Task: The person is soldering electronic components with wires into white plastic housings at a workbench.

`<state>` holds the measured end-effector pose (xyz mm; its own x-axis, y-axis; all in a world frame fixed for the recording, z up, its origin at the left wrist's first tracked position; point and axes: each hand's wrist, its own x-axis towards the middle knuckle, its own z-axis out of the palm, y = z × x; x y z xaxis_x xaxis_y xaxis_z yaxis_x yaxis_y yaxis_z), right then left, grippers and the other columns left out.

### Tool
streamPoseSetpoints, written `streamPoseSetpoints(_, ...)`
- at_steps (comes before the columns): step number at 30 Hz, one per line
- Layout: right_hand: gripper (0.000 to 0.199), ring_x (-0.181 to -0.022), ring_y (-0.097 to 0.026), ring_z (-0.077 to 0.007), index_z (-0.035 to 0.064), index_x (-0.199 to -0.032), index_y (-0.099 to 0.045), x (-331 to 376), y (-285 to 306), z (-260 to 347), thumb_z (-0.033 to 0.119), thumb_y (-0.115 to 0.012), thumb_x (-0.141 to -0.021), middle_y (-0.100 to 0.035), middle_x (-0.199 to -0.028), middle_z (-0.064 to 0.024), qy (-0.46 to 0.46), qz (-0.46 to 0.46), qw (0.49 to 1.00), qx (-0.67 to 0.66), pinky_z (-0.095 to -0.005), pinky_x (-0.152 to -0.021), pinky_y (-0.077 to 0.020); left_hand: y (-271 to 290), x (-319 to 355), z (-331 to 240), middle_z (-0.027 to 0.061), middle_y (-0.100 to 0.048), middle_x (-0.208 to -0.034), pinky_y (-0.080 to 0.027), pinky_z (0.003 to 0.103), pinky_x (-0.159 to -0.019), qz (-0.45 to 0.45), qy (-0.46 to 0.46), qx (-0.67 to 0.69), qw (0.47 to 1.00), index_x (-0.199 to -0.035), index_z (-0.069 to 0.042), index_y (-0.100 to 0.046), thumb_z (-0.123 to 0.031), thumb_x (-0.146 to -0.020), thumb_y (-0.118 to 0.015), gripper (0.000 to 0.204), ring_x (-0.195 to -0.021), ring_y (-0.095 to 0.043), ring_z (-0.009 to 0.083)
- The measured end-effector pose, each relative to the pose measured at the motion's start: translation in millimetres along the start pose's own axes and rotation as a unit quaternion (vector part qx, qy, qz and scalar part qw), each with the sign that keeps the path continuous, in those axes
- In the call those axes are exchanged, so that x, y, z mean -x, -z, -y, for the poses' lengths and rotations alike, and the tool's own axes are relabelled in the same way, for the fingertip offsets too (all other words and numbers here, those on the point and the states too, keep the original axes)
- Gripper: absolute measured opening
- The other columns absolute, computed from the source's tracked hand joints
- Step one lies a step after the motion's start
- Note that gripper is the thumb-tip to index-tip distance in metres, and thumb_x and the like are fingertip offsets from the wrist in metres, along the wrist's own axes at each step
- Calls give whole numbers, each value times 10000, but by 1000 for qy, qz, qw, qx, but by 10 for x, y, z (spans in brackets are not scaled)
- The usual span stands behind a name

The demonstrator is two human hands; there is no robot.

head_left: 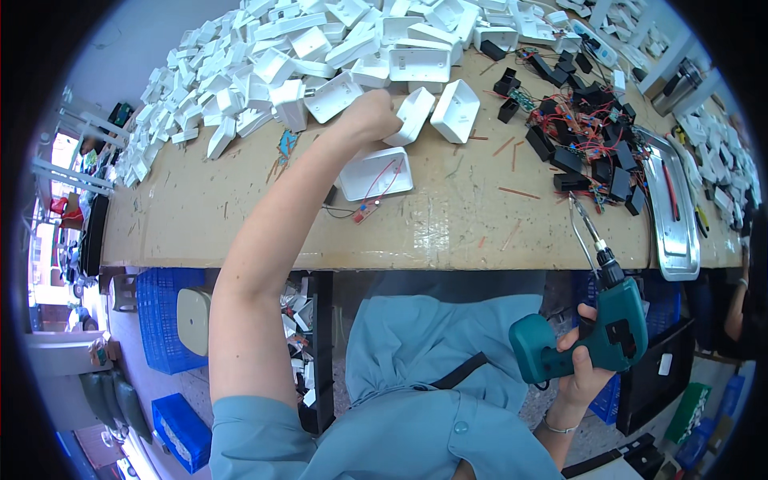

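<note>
My left hand (370, 118) reaches across the table, fingers curled in against a small white plastic box (415, 117), gripping its near side; the fingertips are partly hidden. Just right of it stands another open white box (456, 112). Below the hand a white box lies open (376, 174), with thin red wires across it that run to a small circuit board (367, 210) at its front edge. In my right hand (582, 364) is a green soldering gun (620, 320), held by its handle near the table's front edge. Its metal tip and thin feed tube point up and away from me.
A big heap of white plastic boxes (264, 64) covers the back of the table (264, 232). Black housings with tangled red wires (580, 120) lie at the right, beside a metal tray (676, 240) holding a red pen-like tool (670, 192). Blue crates (164, 320) stand below.
</note>
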<state>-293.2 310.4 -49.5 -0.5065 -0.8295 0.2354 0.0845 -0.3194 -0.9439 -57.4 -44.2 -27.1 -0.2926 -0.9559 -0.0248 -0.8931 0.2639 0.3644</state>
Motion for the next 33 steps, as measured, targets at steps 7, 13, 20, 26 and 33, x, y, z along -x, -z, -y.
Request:
streamPoseSetpoints(7,664,-673,-563,-132,-14,-1292,-315,-10,60,-6,194,-672,-773,-513,-1114,-219,8,13,1000,14,-237,-569,-493,312,147,-3,174,-619,-789,-461,358,-682,-105,-44,109,988,-877,-9,-605,-199,-726,-587,243,-753,-601,300)
streamPoseSetpoints(13,652,-673,-565,-139,-15,-1289,-320,-14,101,7,175,-671,-773,-515,-1113,-222,-3,-4,1000,5,-242,-579,-490,147,765,-574,168,-586,-797,-443,398,-653,-210,-233,77,946,-899,-15,-535,-160,-807,-530,172,-741,-569,327)
streamPoseSetpoints(20,635,-673,-568,-147,-24,-1272,-335,-3,99,-2,161,-674,-768,-514,-1113,-224,-5,-3,1000,-10,-254,-579,-489,-453,1179,-872,117,-550,-772,-411,396,-638,-124,-328,55,935,-835,-48,-516,-146,-722,-579,162,-715,-552,305)
streamPoseSetpoints(26,641,-664,-570,-146,-30,-1260,-340,-1,129,19,173,-682,-757,-519,-1103,-225,-11,-22,1000,-8,-253,-567,-489,-425,1140,-872,104,-578,-849,-407,368,-681,-167,-370,84,910,-915,-46,-572,-238,-689,-634,303,-776,-561,274)
streamPoseSetpoints(33,652,-645,-566,-147,-36,-1253,-343,-20,202,-7,196,-688,-750,-521,-1099,-222,-13,-23,1000,-1,-248,-555,-487,-192,716,-1076,98,-589,-903,-412,368,-718,-219,-388,53,894,-954,-66,-593,-180,-743,-593,240,-849,-563,272)
